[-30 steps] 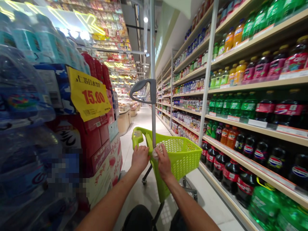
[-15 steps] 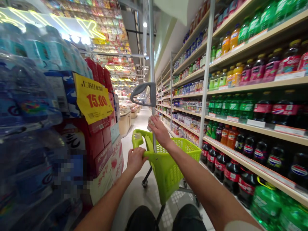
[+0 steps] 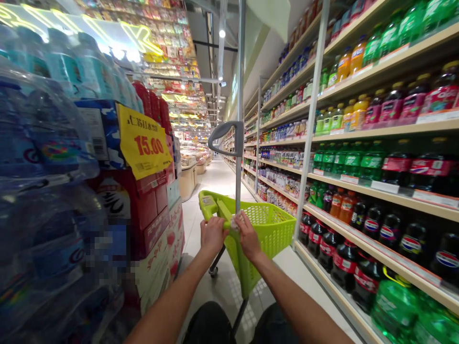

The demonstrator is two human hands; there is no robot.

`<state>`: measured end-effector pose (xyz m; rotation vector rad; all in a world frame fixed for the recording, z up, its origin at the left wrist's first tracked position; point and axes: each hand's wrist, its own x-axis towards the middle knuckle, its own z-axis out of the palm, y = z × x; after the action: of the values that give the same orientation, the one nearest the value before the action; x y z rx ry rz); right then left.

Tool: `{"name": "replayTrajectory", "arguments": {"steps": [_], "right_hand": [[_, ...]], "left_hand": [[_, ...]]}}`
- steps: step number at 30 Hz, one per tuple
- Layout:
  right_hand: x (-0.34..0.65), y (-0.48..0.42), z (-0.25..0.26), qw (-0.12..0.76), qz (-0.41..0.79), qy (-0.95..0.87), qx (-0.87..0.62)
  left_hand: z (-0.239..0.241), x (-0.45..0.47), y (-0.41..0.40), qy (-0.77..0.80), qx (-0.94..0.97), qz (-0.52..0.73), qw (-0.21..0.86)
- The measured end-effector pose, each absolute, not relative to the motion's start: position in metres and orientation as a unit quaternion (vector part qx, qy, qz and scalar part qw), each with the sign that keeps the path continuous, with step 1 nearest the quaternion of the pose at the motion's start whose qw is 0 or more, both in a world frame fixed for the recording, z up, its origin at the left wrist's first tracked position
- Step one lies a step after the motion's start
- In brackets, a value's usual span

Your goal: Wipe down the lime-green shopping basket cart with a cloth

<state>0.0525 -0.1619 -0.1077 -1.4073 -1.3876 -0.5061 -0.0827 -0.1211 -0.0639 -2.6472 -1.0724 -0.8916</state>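
A lime-green shopping cart with a perforated basket stands in front of my knees, turned at an angle. My left hand is wrapped round its near rim. Beside it, my right hand pinches a small crumpled whitish wad, tissue or cloth, against the same rim; its underside is hidden by my fingers. A grey metal pole rises from the cart just behind my right hand. Higher up, a dark grey loop-shaped handle is fixed to that pole.
Shelves of bottled drinks line the right side. Close on the left are stacked wrapped water bottles and cartons with a yellow price sign. A tiled aisle runs ahead between them.
My right hand has come down from the pole to the cart's rim, bringing the wad with it. The left hand keeps its grip. The view has shifted slightly left.
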Motion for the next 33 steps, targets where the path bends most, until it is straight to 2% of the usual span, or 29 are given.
{"name": "replayTrajectory", "arguments": {"steps": [5, 10, 14, 18, 22, 26, 30, 33], "right_hand": [[0.076, -0.182, -0.137, 0.525, -0.199, -0.567, -0.603], [0.102, -0.197, -0.130, 0.553, -0.189, -0.544, -0.602], [0.087, -0.205, -0.118, 0.564, -0.191, -0.537, -0.598], [0.068, -0.213, -0.101, 0.533, -0.207, -0.576, -0.585], [0.087, -0.231, -0.094, 0.500, -0.219, -0.560, -0.624], [0.105, -0.246, -0.096, 0.487, -0.238, -0.493, -0.680], [0.080, -0.240, -0.090, 0.479, -0.270, -0.477, -0.686], [0.053, -0.226, -0.081, 0.432, -0.285, -0.534, -0.669]], "left_hand": [[-0.064, -0.063, -0.144, -0.360, -0.880, -0.302, 0.072], [-0.054, -0.071, -0.123, -0.269, -0.914, -0.304, -0.003], [-0.063, -0.081, -0.103, -0.260, -0.922, -0.285, 0.016], [-0.074, -0.071, -0.118, -0.283, -0.900, -0.328, 0.047], [-0.066, -0.074, -0.119, -0.237, -0.912, -0.327, 0.064], [-0.063, -0.087, -0.102, -0.333, -0.880, -0.334, 0.061], [-0.071, -0.083, -0.107, -0.344, -0.875, -0.334, 0.068], [-0.072, -0.080, -0.115, -0.321, -0.882, -0.338, 0.065]]}}
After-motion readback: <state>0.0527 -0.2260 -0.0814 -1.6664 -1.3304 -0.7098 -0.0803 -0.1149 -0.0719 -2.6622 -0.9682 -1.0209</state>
